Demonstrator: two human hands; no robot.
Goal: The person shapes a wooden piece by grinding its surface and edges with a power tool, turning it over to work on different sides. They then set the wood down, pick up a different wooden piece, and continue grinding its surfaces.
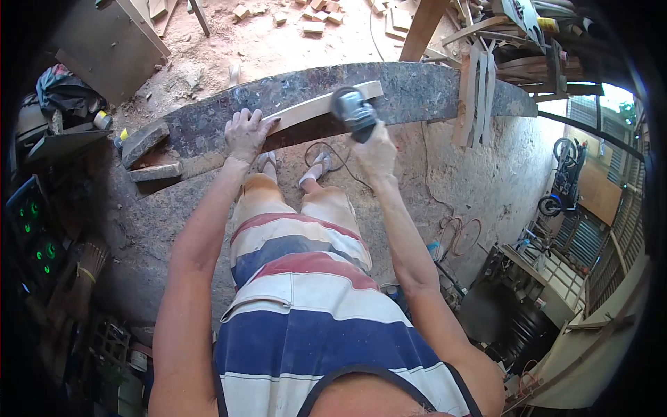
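Observation:
A long, slightly curved piece of wood (313, 108) lies at a slant along the front edge of a dark, worn workbench (424, 87). My left hand (245, 135) grips its near left end, fingers over the bench side and thumb along the wood. In my right hand (376, 154) is an angle grinder (357, 117), its round disc blurred and overlapping the wood near the far right end. The fingers of that hand are wrapped round the tool's body.
Thin wooden strips (479, 97) hang over the bench's right part. Wooden blocks (147, 144) rest at its left end. Beyond the bench, offcuts (314, 28) lie scattered on dusty ground. A cord (432, 187) runs across the floor, and a motorcycle (561, 177) stands far right.

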